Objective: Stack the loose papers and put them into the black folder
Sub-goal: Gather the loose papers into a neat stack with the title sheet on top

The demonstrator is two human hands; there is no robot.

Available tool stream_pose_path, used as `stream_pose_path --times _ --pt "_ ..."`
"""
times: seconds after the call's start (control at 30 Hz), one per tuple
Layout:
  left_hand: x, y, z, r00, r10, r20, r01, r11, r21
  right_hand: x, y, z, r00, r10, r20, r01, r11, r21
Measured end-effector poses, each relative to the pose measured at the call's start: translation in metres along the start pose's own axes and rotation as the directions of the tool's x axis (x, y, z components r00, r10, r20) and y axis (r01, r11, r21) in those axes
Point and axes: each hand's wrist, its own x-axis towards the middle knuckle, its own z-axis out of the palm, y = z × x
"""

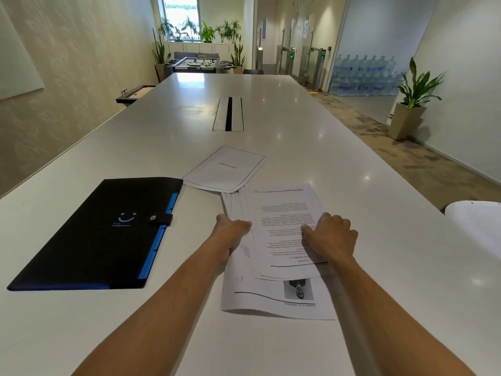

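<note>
Room: office space, long white tabletop (298, 126) running far toward a window with plants; cable slot (228, 114) set in the middle of it, far from the work.
Papers: loose papers (282, 221) in a rough, fanned pile near centre-right, edges not squared; bottom sheet sticks out on the near side.
Stray sheet: bibliography sheet (225, 169) lies just beyond the pile, tilted, near edge overlapping it, not yet gathered.
Left hand (230, 230): curled at the pile's left edge, thumb on top, fingers seemingly under the sheets; looks like a pinch on that side to hold or push the edges in.
Right hand (329, 237): palm down, fingers bent, pressing on the top sheet at the right; likely pinning the pile so it doesn't slide.
Folder: black folder (103, 234) flat on the tabletop, left of the pile, apart from it; snap strap (161, 219) looks fastened, blue tabs along the right edge.
Obstacles: folder appears closed, needs opening first; nothing lies between pile and folder.
Others: white chair (479, 226) at right edge, potted plant (412, 104) far right on the floor.
Stage: stacking, judged early.
</note>
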Motion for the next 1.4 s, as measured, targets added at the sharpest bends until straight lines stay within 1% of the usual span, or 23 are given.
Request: stream_pose_path --times 0.13,0.2,0.3,0.4,0.47,0.5,0.57,0.6,0.63,0.67,0.7,0.73,0.77,0.8,0.83,0.9,1.0,1.1,1.17,1.27,1.33,1.4 --pt "-0.006 -0.002 0.015 0.994 -0.042 0.1 0.048 0.997 -0.061 -0.002 0.002 -0.009 0.998 0.014 0.066 -0.017 0.998 0.055" --pt "-0.008 -0.006 0.022 0.991 -0.019 0.13 0.026 0.998 -0.051 -0.004 0.004 -0.013 0.994 0.012 0.105 -0.022 0.995 0.099" --pt "-0.008 -0.009 0.031 0.992 0.05 0.116 -0.049 0.999 -0.013 -0.006 0.004 -0.018 0.99 0.011 0.142 -0.036 0.984 0.173" --pt "-0.006 -0.011 0.034 0.983 0.145 0.112 -0.146 0.989 -0.007 -0.007 0.006 -0.019 0.992 0.032 0.125 -0.062 0.968 0.245" --pt "-0.006 -0.01 0.033 0.962 0.245 0.124 -0.249 0.968 0.02 -0.005 0.01 -0.019 0.991 0.07 0.117 -0.107 0.931 0.348" --pt "-0.007 -0.008 0.032 0.944 0.301 0.136 -0.306 0.952 0.023 -0.004 0.011 -0.02 0.987 0.1 0.124 -0.144 0.895 0.422" --pt "-0.012 -0.001 0.028 0.895 0.415 0.163 -0.424 0.905 0.025 0.0 0.015 -0.021 0.977 0.15 0.155 -0.212 0.79 0.576" --pt "-0.014 0.004 0.025 0.865 0.469 0.181 -0.481 0.877 0.026 0.002 0.016 -0.023 0.971 0.158 0.18 -0.238 0.718 0.654" --pt "-0.016 0.008 0.021 0.835 0.513 0.2 -0.527 0.85 0.019 0.003 0.017 -0.025 0.964 0.139 0.228 -0.265 0.603 0.752" --pt "-0.018 0.013 0.017 0.809 0.547 0.214 -0.562 0.827 0.009 0.004 0.018 -0.028 0.953 0.067 0.294 -0.294 0.419 0.859" --pt "-0.019 0.017 0.013 0.789 0.572 0.225 -0.588 0.809 0.005 0.003 0.019 -0.03 0.934 -0.041 0.355 -0.339 0.218 0.915" --pt "-0.021 0.023 0.009 0.771 0.591 0.237 -0.61 0.792 0.009 0.003 0.021 -0.035 0.911 -0.152 0.383 -0.372 0.096 0.923" --pt "-0.022 0.029 0.005 0.755 0.607 0.249 -0.63 0.777 0.017 0.003 0.022 -0.04 0.892 -0.242 0.382 -0.377 0.071 0.924" --pt "-0.023 0.035 0.002 0.741 0.621 0.256 -0.649 0.76 0.032 0.002 0.022 -0.046 0.883 -0.298 0.362 -0.348 0.1 0.932" --pt "-0.025 0.042 -0.002 0.725 0.639 0.257 -0.671 0.74 0.055 0.003 0.021 -0.051 0.89 -0.33 0.316 -0.288 0.132 0.949" --pt "-0.027 0.056 -0.007 0.692 0.677 0.25 -0.713 0.694 0.096 0.006 0.014 -0.064 0.922 -0.348 0.17 -0.12 0.159 0.98" --pt "-0.031 0.08 -0.011 0.635 0.742 0.214 -0.77 0.629 0.107 0.005 -0.005 -0.089 0.954 -0.292 -0.068 0.124 0.177 0.976" --pt "-0.04 0.102 -0.012 0.545 0.823 0.16 -0.839 0.532 0.118 0.006 -0.021 -0.112 0.943 -0.231 -0.24 0.28 0.159 0.947" --pt "-0.044 0.114 -0.012 0.502 0.855 0.13 -0.864 0.489 0.117 0.006 -0.028 -0.125 0.924 -0.222 -0.312 0.351 0.163 0.922" --pt "-0.044 0.122 -0.014 0.469 0.879 0.089 -0.882 0.459 0.11 0.003 -0.032 -0.136 0.898 -0.235 -0.372 0.409 0.135 0.902" --pt "-0.044 0.119 -0.014 0.464 0.883 0.071 -0.885 0.46 0.065 0.002 -0.032 -0.133 0.898 -0.246 -0.364 0.405 0.14 0.904" --pt "-0.043 0.111 -0.011 0.476 0.877 0.065 -0.879 0.478 -0.006 0.001 -0.033 -0.124 0.913 -0.235 -0.334 0.377 0.166 0.911"
